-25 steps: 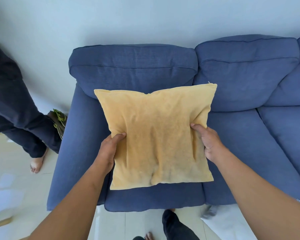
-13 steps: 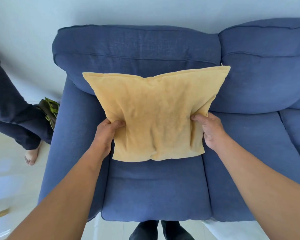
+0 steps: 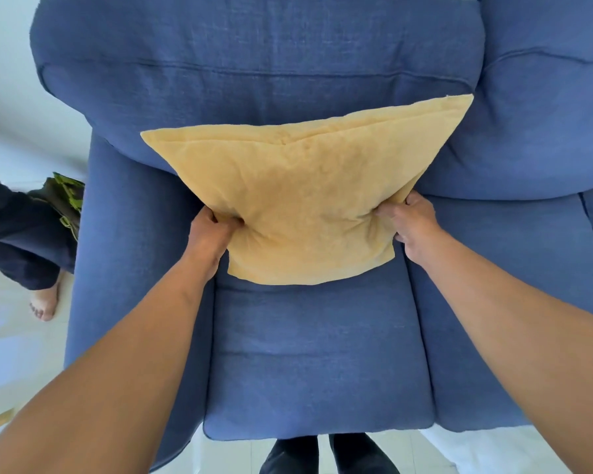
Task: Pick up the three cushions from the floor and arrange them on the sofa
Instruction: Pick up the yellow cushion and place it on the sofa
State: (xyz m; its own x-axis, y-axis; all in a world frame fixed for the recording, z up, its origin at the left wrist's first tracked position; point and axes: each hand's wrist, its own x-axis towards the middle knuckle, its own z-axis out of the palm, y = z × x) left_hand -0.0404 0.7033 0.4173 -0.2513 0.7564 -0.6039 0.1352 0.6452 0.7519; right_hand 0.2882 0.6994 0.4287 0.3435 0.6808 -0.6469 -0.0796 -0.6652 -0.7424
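A square yellow cushion (image 3: 302, 203) stands tilted over the leftmost seat of the blue sofa (image 3: 315, 364), its top edge against the blue back cushion (image 3: 254, 63). My left hand (image 3: 209, 234) grips its lower left side. My right hand (image 3: 408, 224) grips its lower right side. Whether the cushion's bottom edge touches the seat I cannot tell. No other loose cushions are in view.
The sofa's left armrest (image 3: 134, 268) lies beside my left arm. Another person's dark trouser legs (image 3: 18, 241) and bare foot (image 3: 43, 302) stand on the pale floor at left, with a green patterned object (image 3: 67, 196) by the armrest. My own dark-clad legs (image 3: 322, 453) show below.
I have moved closer to the sofa. Both hands have carried the cushion forward and down toward the back of the left seat, and its top now leans against the backrest.
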